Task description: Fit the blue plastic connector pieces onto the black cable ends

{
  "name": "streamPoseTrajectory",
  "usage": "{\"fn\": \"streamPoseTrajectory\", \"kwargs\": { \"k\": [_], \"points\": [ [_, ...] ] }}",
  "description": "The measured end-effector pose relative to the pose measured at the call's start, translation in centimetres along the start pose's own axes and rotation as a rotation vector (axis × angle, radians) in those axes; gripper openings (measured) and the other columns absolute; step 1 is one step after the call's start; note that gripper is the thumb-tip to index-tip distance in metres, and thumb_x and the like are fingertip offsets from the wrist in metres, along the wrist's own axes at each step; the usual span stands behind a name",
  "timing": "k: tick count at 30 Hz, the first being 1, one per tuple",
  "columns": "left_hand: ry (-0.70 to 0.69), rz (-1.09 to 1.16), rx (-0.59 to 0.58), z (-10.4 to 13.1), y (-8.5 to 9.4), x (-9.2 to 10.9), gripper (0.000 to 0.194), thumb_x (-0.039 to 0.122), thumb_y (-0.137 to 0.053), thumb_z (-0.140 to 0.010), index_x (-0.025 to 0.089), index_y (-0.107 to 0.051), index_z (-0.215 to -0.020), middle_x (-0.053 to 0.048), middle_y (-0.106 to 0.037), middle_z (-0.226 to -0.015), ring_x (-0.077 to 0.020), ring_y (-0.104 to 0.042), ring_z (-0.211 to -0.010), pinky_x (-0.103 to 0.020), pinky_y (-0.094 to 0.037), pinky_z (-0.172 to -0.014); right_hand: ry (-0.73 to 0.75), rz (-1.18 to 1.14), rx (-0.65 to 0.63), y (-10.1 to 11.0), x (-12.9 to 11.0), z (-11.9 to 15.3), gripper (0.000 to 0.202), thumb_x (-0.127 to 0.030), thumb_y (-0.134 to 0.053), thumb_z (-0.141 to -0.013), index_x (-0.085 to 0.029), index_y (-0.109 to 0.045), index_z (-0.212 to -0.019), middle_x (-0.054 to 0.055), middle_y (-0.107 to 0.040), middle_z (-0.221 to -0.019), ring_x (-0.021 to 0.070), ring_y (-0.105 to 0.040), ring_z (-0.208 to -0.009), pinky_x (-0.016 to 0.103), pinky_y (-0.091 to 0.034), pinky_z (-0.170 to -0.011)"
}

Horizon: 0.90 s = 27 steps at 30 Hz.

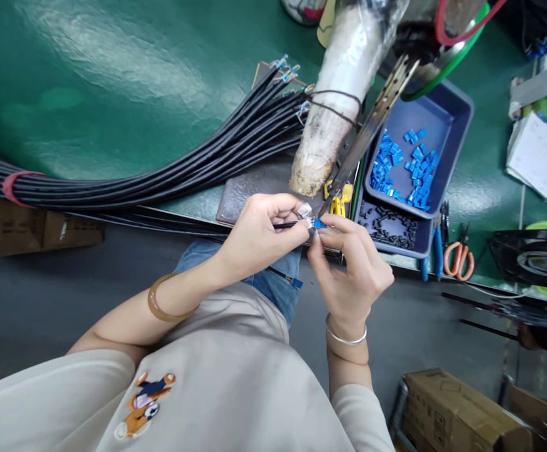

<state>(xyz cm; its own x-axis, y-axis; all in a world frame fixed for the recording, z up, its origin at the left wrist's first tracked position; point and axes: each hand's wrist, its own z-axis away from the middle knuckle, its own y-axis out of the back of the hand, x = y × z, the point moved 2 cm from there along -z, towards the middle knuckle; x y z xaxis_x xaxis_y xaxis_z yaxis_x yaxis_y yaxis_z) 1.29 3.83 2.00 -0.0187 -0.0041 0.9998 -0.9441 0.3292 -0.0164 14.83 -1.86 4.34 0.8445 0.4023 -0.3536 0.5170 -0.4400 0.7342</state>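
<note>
My left hand [270, 229] is closed on the end of a black cable [286, 225], gripping it between thumb and fingers. At the cable's tip sits a small blue connector [319, 223], which my right hand [348, 257] pinches between thumb and forefinger. A bit of crumpled white material [304, 210] shows by my left fingertips. Just beyond the hands lies a yellow tool [338, 204], partly covered by a metal bar. Another cable with a blue connector [296, 283] on its end rests across my lap.
A bundle of black cables [160, 188] with bared wire ends stretches over the green table [113, 75]. A wrapped white tube [334, 94] comes down close beyond my hands. Blue bins [461, 119] hold blue and black small parts. Orange-handled scissors [459, 258] and blue-handled pliers [438, 251] lie right.
</note>
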Motion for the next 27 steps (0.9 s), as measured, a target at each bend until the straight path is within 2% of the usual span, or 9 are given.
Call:
{"fn": "streamPoseTrajectory", "kwargs": {
  "k": [8,10,13,16,19,22,24,25,27],
  "points": [
    [-0.041,-0.123,-0.053,0.8,0.3,0.0,0.01,0.023,-0.062,-0.084,0.014,-0.064,-0.083,-0.001,-0.062,-0.07,-0.0085,-0.053,-0.059,-0.019,-0.043,-0.056,-0.069,-0.013,0.08,0.7,-0.1,0.1,0.015,-0.01,-0.066,-0.083,-0.023,-0.059,-0.086,0.0,-0.075,-0.095,0.0151,-0.074,-0.089,0.028,-0.06,-0.076],
    [-0.161,-0.255,-0.015,1.3,0.5,-0.1,0.012,0.024,-0.065,-0.084,0.015,-0.065,-0.091,-0.002,-0.065,-0.077,-0.0088,-0.052,-0.059,-0.02,-0.042,-0.057,-0.188,-0.078,0.155,1.1,0.3,0.4,0.012,-0.012,-0.065,-0.085,-0.022,-0.059,-0.088,0.002,-0.075,-0.095,0.0144,-0.074,-0.079,0.027,-0.06,-0.066],
    [-0.444,-0.444,0.04,2.3,0.4,-0.2,0.008,0.021,-0.062,-0.087,0.017,-0.068,-0.091,-0.002,-0.067,-0.075,-0.0108,-0.054,-0.062,-0.023,-0.044,-0.064,-0.326,-0.195,0.307,1.6,0.9,1.2,0.009,-0.015,-0.06,-0.089,-0.021,-0.055,-0.092,0.003,-0.074,-0.096,0.0098,-0.067,-0.056,0.024,-0.051,-0.045],
    [-0.578,-0.49,0.018,2.9,0.3,-0.4,0.014,0.02,-0.056,-0.092,0.018,-0.07,-0.091,-0.003,-0.07,-0.072,-0.0117,-0.061,-0.065,-0.023,-0.045,-0.066,-0.247,-0.245,0.316,1.5,0.9,1.8,0.011,-0.015,-0.06,-0.088,-0.022,-0.053,-0.092,0.002,-0.074,-0.093,0.0133,-0.07,-0.063,0.027,-0.054,-0.05],
    [-0.483,-0.38,-0.127,2.9,0.7,-0.1,0.014,0.021,-0.057,-0.091,0.015,-0.07,-0.089,-0.002,-0.07,-0.07,-0.009,-0.06,-0.059,-0.019,-0.044,-0.059,-0.188,-0.201,0.205,1.1,0.5,2.1,0.012,-0.015,-0.063,-0.086,-0.022,-0.056,-0.09,0.0,-0.073,-0.088,0.0153,-0.073,-0.077,0.03,-0.058,-0.065],
    [-0.266,-0.192,-0.241,3.0,1.2,0.4,0.014,0.021,-0.061,-0.087,0.012,-0.068,-0.079,0.002,-0.061,-0.056,-0.0059,-0.049,-0.047,-0.017,-0.038,-0.048,-0.353,-0.273,0.053,0.5,0.3,2.0,0.009,-0.021,-0.064,-0.087,-0.022,-0.055,-0.086,-0.005,-0.066,-0.072,0.01,-0.068,-0.063,0.023,-0.055,-0.06],
    [-0.121,-0.06,-0.25,3.1,1.5,0.5,0.012,0.02,-0.062,-0.084,0.011,-0.067,-0.078,0.002,-0.059,-0.056,-0.0058,-0.048,-0.047,-0.017,-0.038,-0.046,-0.485,-0.424,-0.07,0.1,0.2,2.0,0.013,-0.026,-0.063,-0.089,-0.021,-0.053,-0.083,-0.007,-0.062,-0.065,0.008,-0.064,-0.053,0.02,-0.053,-0.053],
    [-0.064,-0.004,-0.243,3.1,1.6,0.6,0.01,0.02,-0.063,-0.083,0.011,-0.067,-0.079,0.002,-0.059,-0.056,-0.0061,-0.049,-0.048,-0.017,-0.039,-0.046,-0.528,-0.474,-0.094,0.1,0.1,1.9,0.014,-0.028,-0.062,-0.09,-0.021,-0.052,-0.083,-0.007,-0.062,-0.064,0.0074,-0.062,-0.05,0.019,-0.051,-0.05],
    [0.008,0.06,-0.225,3.2,1.6,0.5,0.009,0.019,-0.063,-0.081,0.011,-0.066,-0.081,0.002,-0.057,-0.056,-0.0064,-0.05,-0.048,-0.017,-0.041,-0.047,-0.544,-0.466,-0.019,0.4,-0.3,2.0,0.011,-0.028,-0.061,-0.09,-0.02,-0.055,-0.085,-0.007,-0.064,-0.064,0.0063,-0.058,-0.045,0.017,-0.047,-0.045]
  ]
}}
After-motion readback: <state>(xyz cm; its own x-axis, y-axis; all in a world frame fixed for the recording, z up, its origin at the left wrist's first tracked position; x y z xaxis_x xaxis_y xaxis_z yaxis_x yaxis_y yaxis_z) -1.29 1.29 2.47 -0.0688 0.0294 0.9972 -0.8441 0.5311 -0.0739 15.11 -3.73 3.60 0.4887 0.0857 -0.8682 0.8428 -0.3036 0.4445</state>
